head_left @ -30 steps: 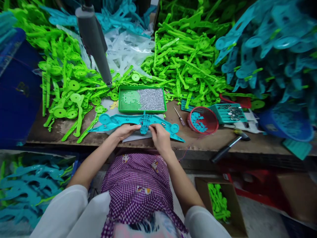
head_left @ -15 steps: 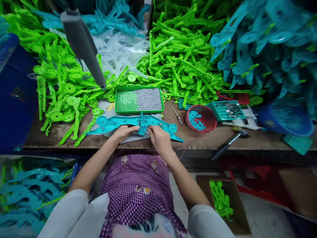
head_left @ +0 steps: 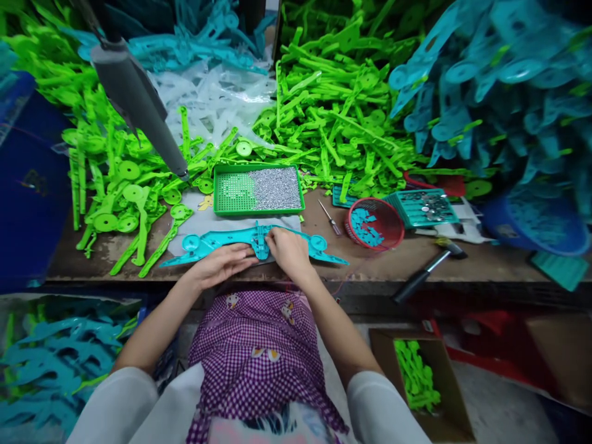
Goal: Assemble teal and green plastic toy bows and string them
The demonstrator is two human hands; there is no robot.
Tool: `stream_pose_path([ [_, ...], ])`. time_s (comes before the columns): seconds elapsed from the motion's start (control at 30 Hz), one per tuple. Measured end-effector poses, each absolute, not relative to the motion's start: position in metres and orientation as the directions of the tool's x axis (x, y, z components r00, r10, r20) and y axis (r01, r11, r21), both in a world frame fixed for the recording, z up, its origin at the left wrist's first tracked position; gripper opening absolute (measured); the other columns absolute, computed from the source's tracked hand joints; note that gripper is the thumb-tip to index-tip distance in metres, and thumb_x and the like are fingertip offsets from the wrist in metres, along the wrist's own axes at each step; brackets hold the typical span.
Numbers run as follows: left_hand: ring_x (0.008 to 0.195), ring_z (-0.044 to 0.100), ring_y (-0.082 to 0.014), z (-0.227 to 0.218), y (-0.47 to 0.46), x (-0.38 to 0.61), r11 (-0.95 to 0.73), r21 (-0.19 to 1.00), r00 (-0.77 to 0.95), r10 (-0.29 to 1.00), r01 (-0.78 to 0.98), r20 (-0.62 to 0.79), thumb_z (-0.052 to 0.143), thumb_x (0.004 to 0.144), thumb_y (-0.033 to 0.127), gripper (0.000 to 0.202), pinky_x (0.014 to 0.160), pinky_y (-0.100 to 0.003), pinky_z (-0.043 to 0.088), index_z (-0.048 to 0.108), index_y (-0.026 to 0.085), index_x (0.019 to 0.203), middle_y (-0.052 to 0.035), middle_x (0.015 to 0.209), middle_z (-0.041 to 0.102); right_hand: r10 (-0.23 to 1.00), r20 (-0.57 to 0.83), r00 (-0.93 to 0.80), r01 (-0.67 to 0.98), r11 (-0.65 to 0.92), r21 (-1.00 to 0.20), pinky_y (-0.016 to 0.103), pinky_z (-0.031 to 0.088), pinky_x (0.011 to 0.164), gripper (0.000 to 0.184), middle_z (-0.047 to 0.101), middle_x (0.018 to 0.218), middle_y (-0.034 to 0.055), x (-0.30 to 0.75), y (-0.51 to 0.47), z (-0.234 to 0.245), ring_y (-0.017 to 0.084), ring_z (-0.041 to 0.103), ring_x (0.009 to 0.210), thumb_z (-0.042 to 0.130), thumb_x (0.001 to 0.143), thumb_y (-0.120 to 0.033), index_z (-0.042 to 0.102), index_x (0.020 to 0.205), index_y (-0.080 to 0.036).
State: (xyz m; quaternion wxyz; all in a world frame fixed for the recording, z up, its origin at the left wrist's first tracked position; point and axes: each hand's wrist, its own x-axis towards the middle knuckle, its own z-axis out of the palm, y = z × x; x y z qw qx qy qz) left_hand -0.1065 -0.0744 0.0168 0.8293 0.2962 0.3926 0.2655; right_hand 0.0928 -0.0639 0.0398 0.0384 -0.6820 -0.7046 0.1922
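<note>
A long turquoise plastic part point(head_left: 217, 238), with a round disc near each end and an upright crosspiece at its middle, lies on a grey cloth point(head_left: 185, 216) at the bench's front edge. My left hand point(head_left: 224, 265) holds its near edge left of the crosspiece, fingers close together and thumb side hidden. Pinched at the crosspiece's right side are the bent fingers of my right hand point(head_left: 290, 250); anything small between them is hidden. Just behind the part sits a green tray point(head_left: 234, 213) with many small silver metal pieces point(head_left: 276, 188) in its right half.
A grey powered screwdriver point(head_left: 143, 108) hangs at left. Lime green plastic arms point(head_left: 333, 117) are heaped behind. To the right are a small screwdriver point(head_left: 329, 216), a red basket point(head_left: 398, 223) of turquoise pieces, a teal tray point(head_left: 404, 216) and a hammer point(head_left: 428, 271).
The turquoise part has shifted slightly towards me. My left hand has turned flatter and lower along it, while my right hand has moved up over the crosspiece. The hanging screwdriver appears further left.
</note>
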Motion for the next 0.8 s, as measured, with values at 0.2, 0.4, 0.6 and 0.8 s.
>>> stream_pose_path([
  [0.2,0.104,0.058,-0.0252,0.035,-0.071,-0.114,0.001,0.944,0.376,0.917,0.33,-0.133,0.076,0.074,0.031,0.034,0.099,-0.04,0.041,0.071,0.028,0.108,-0.0058,0.104,0.067,0.965,-0.258,-0.039,0.963,-0.033,-0.266,0.031,0.035,0.064,0.028,0.071,0.101,0.014,0.088,-0.065,0.042,0.023,0.065,0.079,0.038,0.094,-0.026,0.065,0.097,-0.017],
  [0.4,0.077,0.058,-0.0212,0.017,-0.027,-0.089,-0.089,0.922,0.436,0.895,0.376,-0.092,0.076,0.071,0.025,0.007,0.085,-0.035,0.041,0.074,0.025,0.078,-0.0031,0.076,0.067,0.952,-0.283,-0.115,0.957,0.03,-0.29,0.031,0.032,0.063,0.024,0.07,0.099,0.0128,0.089,-0.058,0.048,0.023,0.063,0.08,0.045,0.092,-0.029,0.064,0.1,-0.018],
  [0.6,0.054,0.048,-0.0115,0.015,-0.028,-0.096,-0.081,0.905,0.431,0.894,0.418,-0.119,0.07,0.07,0.019,0.019,0.06,-0.026,0.037,0.069,0.019,0.089,0.0024,0.064,0.065,0.909,-0.324,-0.263,0.928,0.147,-0.342,0.03,0.03,0.063,0.037,0.07,0.098,0.0079,0.121,-0.061,0.057,0.024,0.062,0.083,0.051,0.083,-0.019,0.054,0.12,-0.02],
  [0.8,0.051,0.046,-0.0083,0.012,-0.027,-0.096,-0.026,0.932,0.286,0.955,0.36,-0.083,0.063,0.064,0.013,0.021,0.053,-0.022,0.034,0.058,0.017,0.084,0.0054,0.058,0.055,0.951,-0.189,-0.246,0.882,0.139,-0.45,0.03,0.035,0.069,0.023,0.071,0.099,0.0044,0.135,-0.053,0.056,0.021,0.062,0.089,0.049,0.086,-0.022,0.063,0.105,-0.022],
])
